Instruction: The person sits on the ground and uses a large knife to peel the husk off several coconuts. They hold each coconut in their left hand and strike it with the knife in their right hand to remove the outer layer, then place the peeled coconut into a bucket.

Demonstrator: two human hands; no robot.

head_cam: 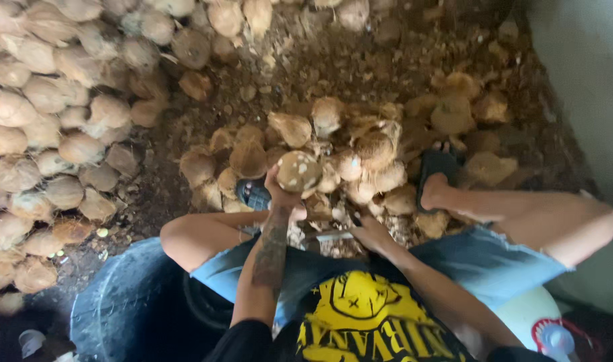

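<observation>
Nearest the lens: black shirt with a yellow printed front [363, 315], blue denim shorts [481, 258] below it, bare knees splayed to either side. At lower left, a large dark round plastic tub [129, 302]; at lower right, a white rounded container [524, 315] with a red-rimmed blue-capped bottle [554, 338] beside it.

Left hand [283, 194], on a tattooed forearm, raised between the knees, fingers curled up around the underside of a round, pale brown husked coconut with speckled fibre patches [298, 171]; coconut lifted clear of the heap on the ground, just above and in front of it. Right hand [370, 231] lower down, closed around the handle of a grey metal blade [330, 235]; blade lying roughly level, pointing toward the left forearm, just beneath the held coconut. Exact grip of the right fingers hard to make out.

Beyond the hands, a low heap of brown coconuts and torn husk pieces [360, 151] on the dirt floor [306, 67]. Feet in dark sandals [435, 164] planted at the edges of that heap. Along the left side, a tall stacked wall of pale brown coconuts [45, 114], well apart from the hands. Pale wall [588, 87] at far right.
</observation>
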